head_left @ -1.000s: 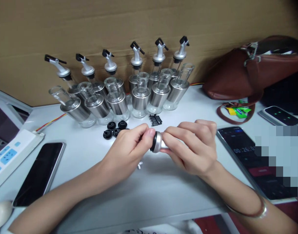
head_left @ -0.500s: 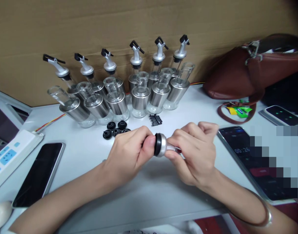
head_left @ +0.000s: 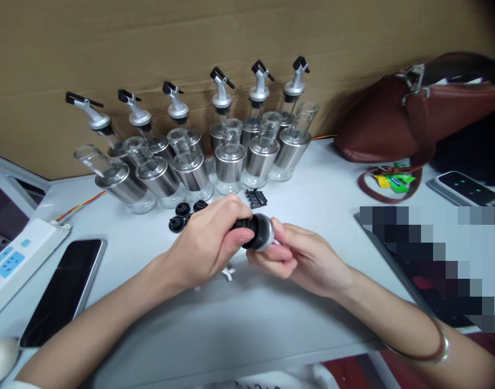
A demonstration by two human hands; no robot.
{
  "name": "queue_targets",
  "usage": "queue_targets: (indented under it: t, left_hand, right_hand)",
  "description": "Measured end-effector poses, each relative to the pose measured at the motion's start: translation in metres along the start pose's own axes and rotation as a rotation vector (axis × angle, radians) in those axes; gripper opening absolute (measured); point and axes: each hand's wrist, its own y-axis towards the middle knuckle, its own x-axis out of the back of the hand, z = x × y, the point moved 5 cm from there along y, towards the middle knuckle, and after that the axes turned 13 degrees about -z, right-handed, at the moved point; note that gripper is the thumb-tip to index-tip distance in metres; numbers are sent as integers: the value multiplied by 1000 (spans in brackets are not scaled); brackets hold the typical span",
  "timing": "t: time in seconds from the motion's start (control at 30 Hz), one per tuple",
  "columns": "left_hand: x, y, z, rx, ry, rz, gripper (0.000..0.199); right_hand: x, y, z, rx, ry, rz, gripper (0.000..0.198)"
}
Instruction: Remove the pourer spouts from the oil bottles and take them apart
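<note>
Above the middle of the desk, a bottle pourer (head_left: 262,232) with a silver collar and black ribbed stopper is held between my two hands. My left hand (head_left: 207,240) is closed round the black stopper end. The fingers of my right hand (head_left: 307,254) wrap the silver spout, hiding most of it. Several loose black stoppers (head_left: 177,223) lie just beyond my left hand, partly covered by it. Farther back is a small cluster of black plastic levers (head_left: 256,198). Part of a silver spout (head_left: 228,272) shows on the desk below my left hand.
Open-necked glass bottles with steel sleeves (head_left: 230,162) form a front row; bottles with pourers (head_left: 222,97) stand behind, near cardboard (head_left: 150,43). A phone (head_left: 63,292) and power strip (head_left: 24,254) are left. A brown bag (head_left: 377,129) and another phone (head_left: 417,275) are right.
My right hand has turned and curled its fingers under the spout. The pourer has tilted, showing more of its black stopper. Both hands have shifted slightly left.
</note>
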Motion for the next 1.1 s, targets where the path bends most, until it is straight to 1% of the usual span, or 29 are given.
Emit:
queue_targets:
  t: [0.1, 0.2, 0.27, 0.33, 0.37, 0.4, 0.47, 0.5, 0.53, 0.57, 0.6, 0.67, 0.77, 0.83, 0.93, 1.0, 1.1]
  left_hand:
    - [0, 0, 6, 136, -46, 10, 37]
    - [0, -1, 12, 292, -81, 32, 41]
    - [-1, -2, 12, 333, -108, 50, 43]
    - [-1, -2, 12, 339, -115, 57, 43]
    - [-1, -1, 12, 336, -108, 60, 43]
    - [1, 0, 12, 336, -93, 55, 43]
    - [7, 3, 17, 371, -41, 15, 44]
    - [12, 5, 20, 406, -6, -9, 45]
    - [18, 8, 25, 443, 35, -27, 45]
    - [24, 11, 29, 472, 90, -25, 45]
    - [30, 14, 33, 481, 159, -1, 44]
    - [40, 20, 39, 444, 344, 124, 40]
    - [47, 19, 51, 375, 599, 353, 31]
    - [46, 15, 58, 336, 712, 464, 27]
    - [38, 7, 63, 261, 822, 574, 24]
    - [35, 3, 63, 220, 873, 635, 21]
    - [38, 0, 61, 212, 930, 673, 17]
  right_hand:
    - [0, -1, 0, 24, -31, 14, 51]
    - [-1, -2, 3, 79, -126, -16, 51]
    - [-3, -3, 7, 133, -204, -36, 50]
    - [-3, -5, 10, 224, -352, -56, 48]
    - [-2, -6, 13, 304, -475, -81, 47]
    - [-1, -7, 16, 417, -629, -111, 46]
    - [-1, -10, 24, 703, -954, -171, 44]
    - [-2, -12, 27, 839, -1080, -193, 42]
    - [-3, -14, 29, 949, -1161, -206, 40]
    - [-3, -15, 30, 1019, -1204, -216, 38]
    - [-3, -15, 32, 1048, -1229, -228, 36]
    - [-2, -13, 32, 1029, -1283, -240, 30]
    - [-2, -7, 25, 898, -1427, -187, 23]
    - [-1, -4, 19, 826, -1491, -135, 22]
    - [-1, -2, 11, 792, -1533, -74, 26]
    - [-1, -2, 9, 791, -1541, -56, 28]
    - [-2, -2, 10, 791, -1517, -67, 26]
